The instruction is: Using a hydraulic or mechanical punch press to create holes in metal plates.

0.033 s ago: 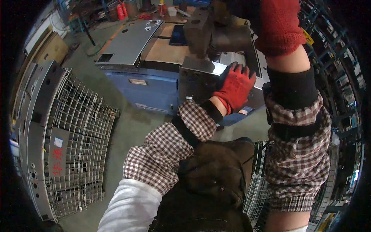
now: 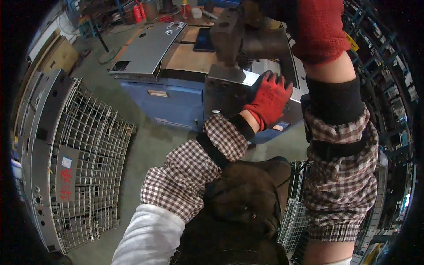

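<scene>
My left hand, in a red glove with dark fingertips, lies over the near edge of a grey sheet-metal panel. Its fingers bend over that edge, slightly apart; the thumb is hidden. Beneath the bright strip of the edge is a dark steel block. Above it hangs the dark, heavy head of a machine, with a thick round bar beside it. My right hand, also red-gloved, is raised at the upper right by the machine. Its fingers cannot be made out against the dark top.
A blue cabinet carries a wooden top, a flat grey panel and a dark tablet-like device. Wire-mesh baskets stand at left and beside my legs. Racks line the right side.
My right hand has shifted very slightly. Nothing else has visibly moved.
</scene>
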Available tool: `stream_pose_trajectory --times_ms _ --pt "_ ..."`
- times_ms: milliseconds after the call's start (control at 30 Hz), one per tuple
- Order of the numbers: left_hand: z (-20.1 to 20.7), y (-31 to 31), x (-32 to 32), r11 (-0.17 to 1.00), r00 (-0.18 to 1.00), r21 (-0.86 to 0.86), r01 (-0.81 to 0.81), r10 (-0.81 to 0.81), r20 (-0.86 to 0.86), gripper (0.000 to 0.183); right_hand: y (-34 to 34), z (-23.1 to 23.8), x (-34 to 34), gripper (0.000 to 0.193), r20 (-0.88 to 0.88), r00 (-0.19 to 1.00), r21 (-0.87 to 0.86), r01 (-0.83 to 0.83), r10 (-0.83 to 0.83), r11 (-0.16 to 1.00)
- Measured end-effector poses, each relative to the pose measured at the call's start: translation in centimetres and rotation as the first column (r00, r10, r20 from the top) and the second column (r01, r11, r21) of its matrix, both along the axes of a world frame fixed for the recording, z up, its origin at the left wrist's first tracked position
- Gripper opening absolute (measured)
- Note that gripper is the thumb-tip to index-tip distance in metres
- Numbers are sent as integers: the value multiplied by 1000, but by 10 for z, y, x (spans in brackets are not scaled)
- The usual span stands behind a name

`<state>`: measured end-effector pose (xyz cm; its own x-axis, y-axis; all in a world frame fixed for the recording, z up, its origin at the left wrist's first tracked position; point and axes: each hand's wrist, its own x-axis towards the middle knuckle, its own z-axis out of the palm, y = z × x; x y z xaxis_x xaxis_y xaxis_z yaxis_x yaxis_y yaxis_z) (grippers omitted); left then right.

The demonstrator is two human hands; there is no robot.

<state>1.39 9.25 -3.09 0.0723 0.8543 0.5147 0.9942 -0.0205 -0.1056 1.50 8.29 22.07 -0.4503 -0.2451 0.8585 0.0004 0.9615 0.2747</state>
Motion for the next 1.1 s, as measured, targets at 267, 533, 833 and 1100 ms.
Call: stream_pose_trajectory --times_ms 267,533,833,1100 --pt "3 2 0 1000 999 -22 -10 11 48 93 11 0 -3 50 -135 949 187 306 -284 934" --pt "6 -2 -1 999 996 -7 43 -42 77 92 14 -2 -1 51 -220 946 237 289 -239 928" --pt "15 -2 8 994 989 -57 92 -85 117 89 31 -8 -3 54 -131 987 167 114 -93 979" --pt "-44 37 1 731 380 599 327 -682 625 87 15 -13 -12 46 -287 957 -112 -80 45 990"
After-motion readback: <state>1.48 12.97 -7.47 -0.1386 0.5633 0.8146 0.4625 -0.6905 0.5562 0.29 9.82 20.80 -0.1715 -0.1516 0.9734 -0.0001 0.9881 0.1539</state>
